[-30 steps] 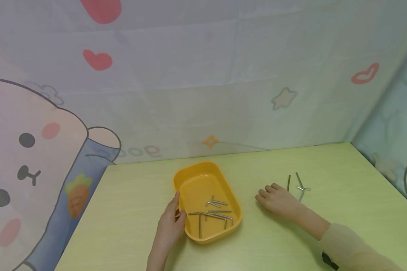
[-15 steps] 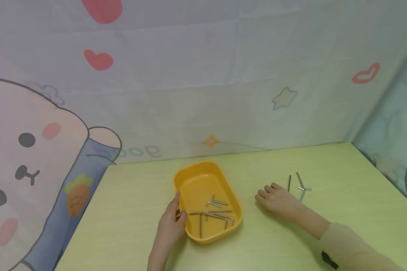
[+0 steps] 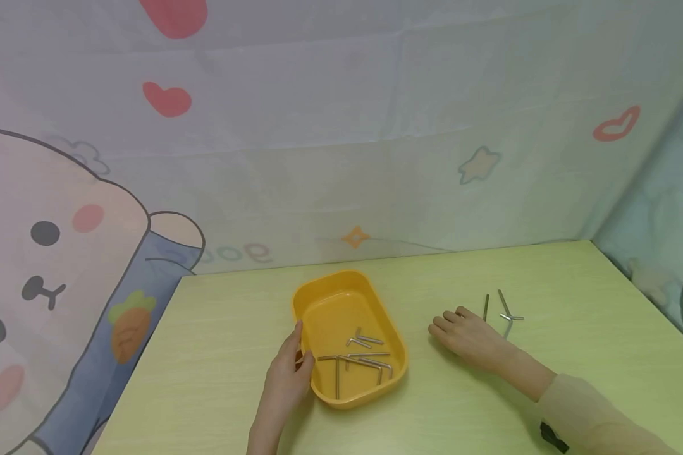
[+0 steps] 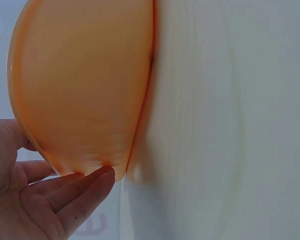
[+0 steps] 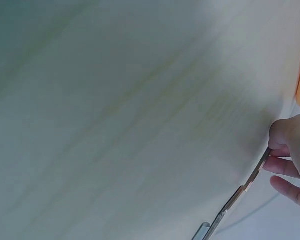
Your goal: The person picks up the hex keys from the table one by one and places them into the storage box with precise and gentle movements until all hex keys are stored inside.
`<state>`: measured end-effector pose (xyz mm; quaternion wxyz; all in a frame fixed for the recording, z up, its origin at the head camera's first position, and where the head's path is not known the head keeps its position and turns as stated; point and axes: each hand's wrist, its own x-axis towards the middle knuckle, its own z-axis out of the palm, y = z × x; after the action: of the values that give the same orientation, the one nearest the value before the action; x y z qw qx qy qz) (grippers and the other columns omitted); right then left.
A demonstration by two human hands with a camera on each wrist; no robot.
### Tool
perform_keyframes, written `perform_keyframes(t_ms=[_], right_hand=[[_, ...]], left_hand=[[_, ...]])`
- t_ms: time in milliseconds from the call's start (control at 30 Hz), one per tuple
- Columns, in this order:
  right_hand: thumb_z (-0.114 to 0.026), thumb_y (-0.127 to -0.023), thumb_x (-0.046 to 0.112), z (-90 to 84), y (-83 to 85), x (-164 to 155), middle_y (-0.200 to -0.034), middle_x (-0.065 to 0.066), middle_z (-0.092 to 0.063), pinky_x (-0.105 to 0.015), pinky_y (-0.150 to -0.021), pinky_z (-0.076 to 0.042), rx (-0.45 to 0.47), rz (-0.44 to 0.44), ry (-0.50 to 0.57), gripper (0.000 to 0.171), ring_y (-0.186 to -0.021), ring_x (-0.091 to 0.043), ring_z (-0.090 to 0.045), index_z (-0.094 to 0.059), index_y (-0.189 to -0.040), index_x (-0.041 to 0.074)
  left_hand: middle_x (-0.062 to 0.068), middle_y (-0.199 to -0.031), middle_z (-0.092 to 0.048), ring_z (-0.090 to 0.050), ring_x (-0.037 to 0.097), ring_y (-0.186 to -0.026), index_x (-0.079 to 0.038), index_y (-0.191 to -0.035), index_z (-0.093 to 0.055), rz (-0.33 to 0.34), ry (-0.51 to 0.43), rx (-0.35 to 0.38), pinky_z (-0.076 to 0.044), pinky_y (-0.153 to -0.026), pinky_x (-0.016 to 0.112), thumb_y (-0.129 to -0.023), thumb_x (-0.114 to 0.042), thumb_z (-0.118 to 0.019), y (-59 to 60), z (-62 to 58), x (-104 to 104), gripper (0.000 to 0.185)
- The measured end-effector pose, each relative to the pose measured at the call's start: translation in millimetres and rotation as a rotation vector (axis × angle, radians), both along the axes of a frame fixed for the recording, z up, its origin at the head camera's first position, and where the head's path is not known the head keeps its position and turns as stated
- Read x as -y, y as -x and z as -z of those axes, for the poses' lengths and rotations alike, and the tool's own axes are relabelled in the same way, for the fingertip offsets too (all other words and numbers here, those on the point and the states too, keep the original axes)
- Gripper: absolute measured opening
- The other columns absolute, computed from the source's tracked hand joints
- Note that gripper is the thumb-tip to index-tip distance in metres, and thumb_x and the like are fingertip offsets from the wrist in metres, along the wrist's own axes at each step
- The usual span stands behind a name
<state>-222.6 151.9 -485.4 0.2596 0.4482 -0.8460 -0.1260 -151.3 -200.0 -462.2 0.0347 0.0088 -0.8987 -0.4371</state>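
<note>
Your left hand [image 3: 287,373] rests with relaxed, fairly straight fingers [image 4: 85,192] against the near-left rim of the shallow orange plastic tray [image 3: 324,300], steadying it and not gripping it; your right hand [image 3: 469,335] lies low on the pale green wooden counter [image 3: 227,328], and the right wrist view shows its thumb and fingertips pinching the end of a thin L-shaped steel hex key [image 5: 242,187]; the other loose steel hex keys [image 3: 506,311] lie just beside that hand, some crossing one another, while a heap of bent steel hex keys [image 3: 357,357] already sits in the near end of the tray; from here the likeliest slip is the pinched key rolling out of your fingertips, since it is thin, smooth and held only at one end; its short leg may also hook a crossing neighbour and drag it along the counter, perhaps toward the right edge; if you let the key fall into the tray from high up, it may bounce off the heap and over the low rim; and because your left hand only touches the tray, a knock from the right could slide it.
</note>
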Motion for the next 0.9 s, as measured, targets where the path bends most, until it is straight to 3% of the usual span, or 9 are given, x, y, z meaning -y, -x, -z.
perform_keyframes(t_ms=[433, 900], right_hand=[[-0.072, -0.075, 0.007, -11.9, 7.3, 7.4, -0.082, 0.002, -0.057, -0.028, -0.064, -0.044, -0.037, -0.038, 0.023, 0.027, -0.072, -0.016, -0.049, -0.057, -0.096, 0.01], [-0.073, -0.079, 0.006, -42.6, 14.2, 27.4, -0.082, 0.003, -0.056, -0.025, -0.062, -0.037, -0.009, -0.061, 0.019, 0.025, -0.07, -0.014, -0.044, -0.056, -0.096, 0.011]], left_hand=[[0.019, -0.152, -0.037, -0.056, 0.039, -0.121, -0.012, -0.152, -0.028, 0.008, 0.002, -0.01, -0.054, -0.096, 0.048, -0.098, -0.016, -0.048, -2.6, -2.6, -0.9, 0.058], [0.019, -0.152, -0.036, -0.054, 0.041, -0.124, -0.012, -0.152, -0.028, 0.003, -0.004, -0.004, -0.053, -0.097, 0.048, -0.098, -0.016, -0.048, -2.0, -2.1, -0.9, 0.058]])
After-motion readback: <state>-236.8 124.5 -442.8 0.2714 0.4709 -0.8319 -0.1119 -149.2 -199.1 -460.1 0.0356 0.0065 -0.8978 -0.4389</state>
